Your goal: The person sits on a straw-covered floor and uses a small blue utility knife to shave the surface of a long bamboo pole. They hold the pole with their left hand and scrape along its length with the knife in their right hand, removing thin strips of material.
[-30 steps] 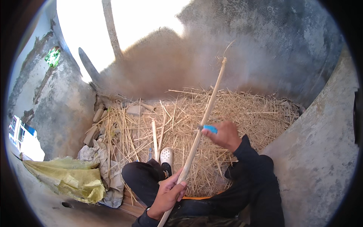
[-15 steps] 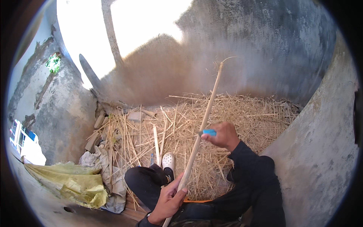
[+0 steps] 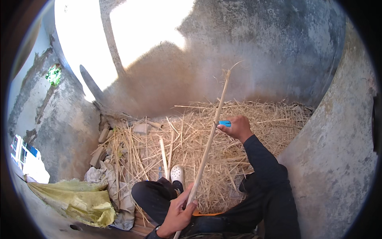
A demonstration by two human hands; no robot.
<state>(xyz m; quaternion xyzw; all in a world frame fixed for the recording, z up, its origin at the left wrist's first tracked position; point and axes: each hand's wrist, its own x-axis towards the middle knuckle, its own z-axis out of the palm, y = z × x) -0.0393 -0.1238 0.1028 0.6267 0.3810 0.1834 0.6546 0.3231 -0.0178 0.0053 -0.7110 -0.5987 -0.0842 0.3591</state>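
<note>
A long pale stick [image 3: 208,149], bamboo or wood, slants up and away from my lap, with frayed fibres curling at its far tip. My left hand [image 3: 178,213] is closed round its near part, thumb on top. Farther along, my right hand [image 3: 239,128] is closed on a small blue-handled tool [image 3: 225,123]. The tool's dark working end touches the stick's right side; my fingers hide part of the handle, and its exact kind is unclear.
Straw-like shavings and strips [image 3: 258,131] cover the floor. Another pale stick [image 3: 163,155] stands by my white clog [image 3: 177,174]. A yellowish sack [image 3: 73,203] lies at left near bricks [image 3: 104,135]. Concrete walls [image 3: 254,51] close in ahead and at both sides.
My right hand has slid the blue-handled tool farther up the stick, away from my body. My left hand keeps its hold. The whole view has shifted slightly.
</note>
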